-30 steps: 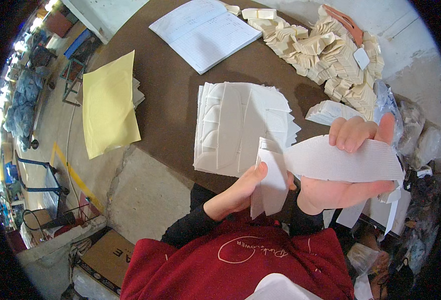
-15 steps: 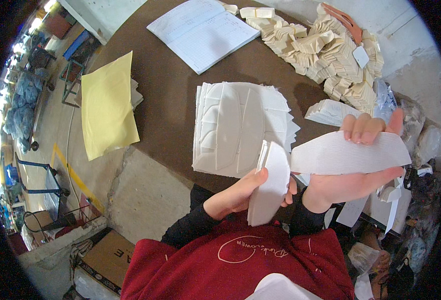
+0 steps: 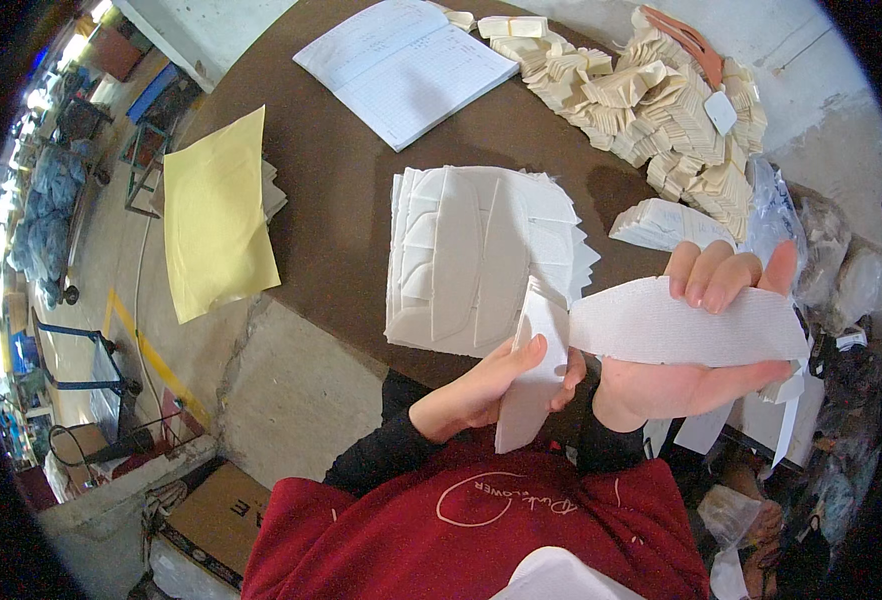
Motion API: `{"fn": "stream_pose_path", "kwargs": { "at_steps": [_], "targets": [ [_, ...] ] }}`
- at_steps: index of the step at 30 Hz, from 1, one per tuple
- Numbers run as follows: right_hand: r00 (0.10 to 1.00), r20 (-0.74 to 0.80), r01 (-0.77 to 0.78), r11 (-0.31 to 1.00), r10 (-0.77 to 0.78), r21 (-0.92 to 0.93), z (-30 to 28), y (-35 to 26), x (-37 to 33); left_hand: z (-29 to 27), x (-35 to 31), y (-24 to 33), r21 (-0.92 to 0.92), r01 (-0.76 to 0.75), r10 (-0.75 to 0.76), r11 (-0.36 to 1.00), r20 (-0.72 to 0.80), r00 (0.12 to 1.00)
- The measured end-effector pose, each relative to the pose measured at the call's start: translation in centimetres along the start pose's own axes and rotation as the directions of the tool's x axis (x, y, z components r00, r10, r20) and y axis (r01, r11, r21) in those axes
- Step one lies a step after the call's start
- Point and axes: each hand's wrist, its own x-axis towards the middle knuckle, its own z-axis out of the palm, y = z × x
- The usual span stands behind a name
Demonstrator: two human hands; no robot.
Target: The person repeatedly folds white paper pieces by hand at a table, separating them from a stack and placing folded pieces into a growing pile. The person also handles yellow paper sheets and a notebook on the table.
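Note:
My left hand [image 3: 481, 392] is closed around a few white curved-edge pieces [image 3: 529, 405], with the thumb across their face. In my right hand [image 3: 661, 388] lies a white ribbed piece [image 3: 686, 325], flat and curved along one edge, held between the fingers on top and the palm below. Its left end meets the pieces in my left hand. Just beyond, a wide stack of similar white pieces [image 3: 461, 265] sits on the brown table [image 3: 336, 210]. Another white bundle [image 3: 666, 222] lies beyond my right hand.
An open notebook [image 3: 401, 75] rests at the table's far side. Bundles of cream folded pieces [image 3: 641, 100] are heaped at the far right, with brown-handled scissors or a similar tool [image 3: 689, 45] on top. A yellow sheet [image 3: 219, 215] covers a pile at the left edge.
My right hand and its white piece have shifted slightly left and down. The pieces in my left hand have turned and now show a narrower face.

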Motion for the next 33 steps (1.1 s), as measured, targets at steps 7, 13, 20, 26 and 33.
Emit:
{"fn": "stream_pose_path", "kwargs": {
  "at_steps": [7,13,20,26,33],
  "targets": [
    [0.994,-0.096,-0.056,0.997,0.05,-0.052,-1.3,-0.1,-0.2,-0.4,-0.4,0.6,0.076,0.12,-0.12,0.99,-0.01,0.993],
    [0.904,-0.402,-0.17,0.985,0.146,-0.023,-4.7,-1.4,1.3,1.8,-0.3,0.3,0.253,0.052,-0.027,0.966,-0.101,0.995],
    [0.904,-0.419,0.03,0.99,-0.084,-0.134,-11.0,-6.0,2.1,2.8,-0.1,-1.6,0.248,0.104,-0.095,0.963,-0.047,0.994],
    [0.98,0.194,-0.029,0.997,0.043,-0.071,-11.5,-13.3,6.6,-0.7,-4.3,-0.3,0.153,-0.147,0.17,0.977,-0.153,0.974],
    [0.687,-0.176,-0.637,0.468,0.705,-0.612,-1.3,-3.2,-3.6,-2.1,-1.5,5.0,0.177,-0.339,0.383,0.924,-0.395,0.835]
  ]
}}
